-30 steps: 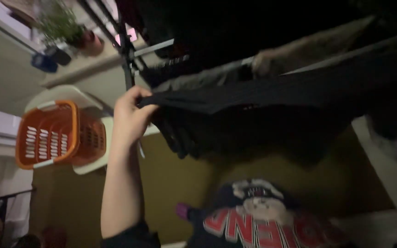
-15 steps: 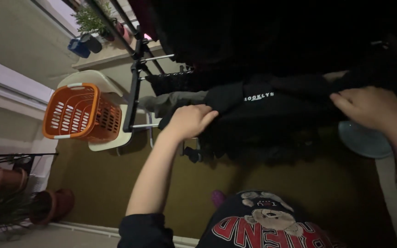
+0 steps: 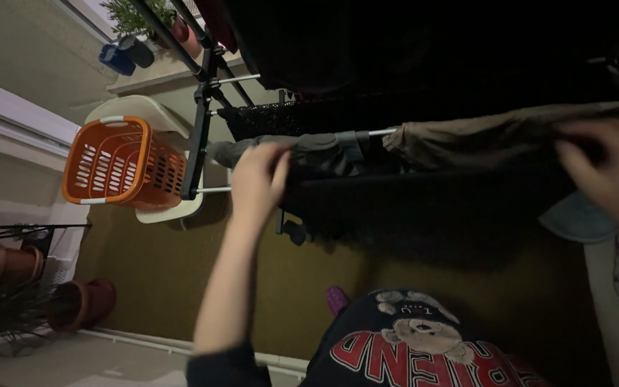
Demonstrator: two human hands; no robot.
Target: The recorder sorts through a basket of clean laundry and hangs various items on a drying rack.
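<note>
My left hand (image 3: 258, 178) pinches one edge of a black garment (image 3: 424, 208) that hangs over a rail of the drying rack (image 3: 200, 122). At the right, my right hand (image 3: 607, 175) grips the same black garment's other end. The cloth is stretched between both hands. A brown garment (image 3: 496, 132) and a grey one (image 3: 317, 150) lie on the rails just behind it. More dark clothes hang above, hard to tell apart in the dim light.
An orange laundry basket (image 3: 120, 163) sits on a white chair (image 3: 153, 211) at the left. Terracotta pots (image 3: 80, 304) stand by the wall, potted plants (image 3: 137, 21) on a ledge. A pale round object (image 3: 574, 218) lies at the right. Brown floor (image 3: 180, 272) lies below.
Both hands have shifted along the black garment, the left one up and left, the right one further right. The garment now hangs flatter over the rail, and the brown cloth behind shows.
</note>
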